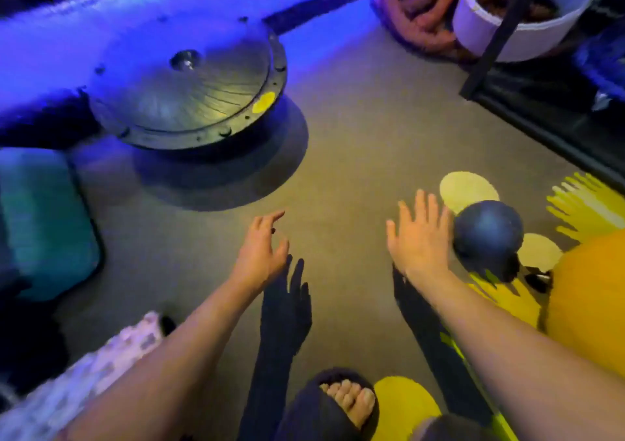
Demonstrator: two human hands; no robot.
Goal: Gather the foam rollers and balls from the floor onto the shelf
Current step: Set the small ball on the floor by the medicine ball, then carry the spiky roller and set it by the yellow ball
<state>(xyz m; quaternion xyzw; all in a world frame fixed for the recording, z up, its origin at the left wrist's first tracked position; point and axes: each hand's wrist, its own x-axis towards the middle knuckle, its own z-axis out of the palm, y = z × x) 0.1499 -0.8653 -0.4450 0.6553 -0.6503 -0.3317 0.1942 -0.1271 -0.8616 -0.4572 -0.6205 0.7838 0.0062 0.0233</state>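
Observation:
A dark blue ball (487,229) sits on the grey floor at the right, over yellow floor markings. My right hand (419,237) hovers just left of it with fingers spread and straight, its edge close to the ball; whether they touch I cannot tell. My left hand (262,249) reaches out above the bare floor in the middle, fingers loosely extended and holding nothing. A big orange ball (588,298) bulges in at the right edge. The dark frame of a shelf (548,136) runs along the upper right.
A round balance trainer (189,92) lies dome-down at the upper left. A teal pad (44,220) lies at the left edge. A white bucket (521,14) and coiled rope (416,10) stand at the back right. My foot in a dark slipper (338,403) is at the bottom.

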